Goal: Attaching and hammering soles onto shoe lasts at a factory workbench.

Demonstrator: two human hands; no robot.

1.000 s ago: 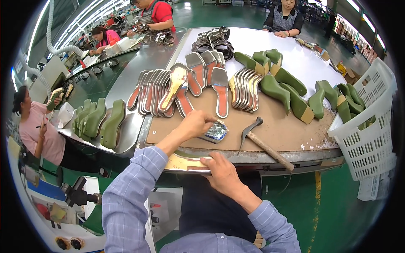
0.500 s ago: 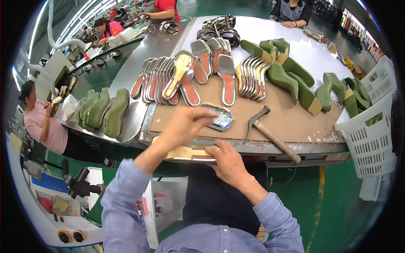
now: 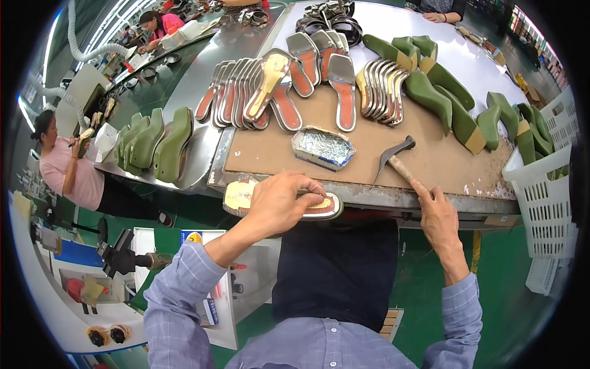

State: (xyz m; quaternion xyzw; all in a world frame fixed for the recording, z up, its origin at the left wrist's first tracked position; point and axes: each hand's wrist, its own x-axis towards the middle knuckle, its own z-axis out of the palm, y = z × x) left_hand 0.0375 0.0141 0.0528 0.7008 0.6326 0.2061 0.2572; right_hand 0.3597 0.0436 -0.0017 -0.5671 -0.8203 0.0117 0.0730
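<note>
A cream-and-brown insole [image 3: 238,194] lies sole side up along the table's front edge, with a green rim, apparently a shoe last, showing beneath its right end. Over its middle is my left hand [image 3: 281,200], thumb and forefinger pinched together; whatever they hold is too small to make out. To the right, my right hand [image 3: 440,222] is closed round the handle end of a hammer [image 3: 402,168], whose dark curved head rests on the brown board. Just beyond my left hand sits a small tray [image 3: 324,147] of shiny little pieces, perhaps tacks.
Rows of silver-edged insoles [image 3: 233,92] and a fan of more insoles [image 3: 382,91] stand farther back. Green shoe lasts [image 3: 430,101] lie at right, others [image 3: 173,144] at left. A white slatted basket [image 3: 541,203] borders the right side. One co-worker [image 3: 70,166] stands at left.
My left hand has come from beside the tray down onto the insole. My right hand has let go of the insole, moved right and taken hold of the hammer handle.
</note>
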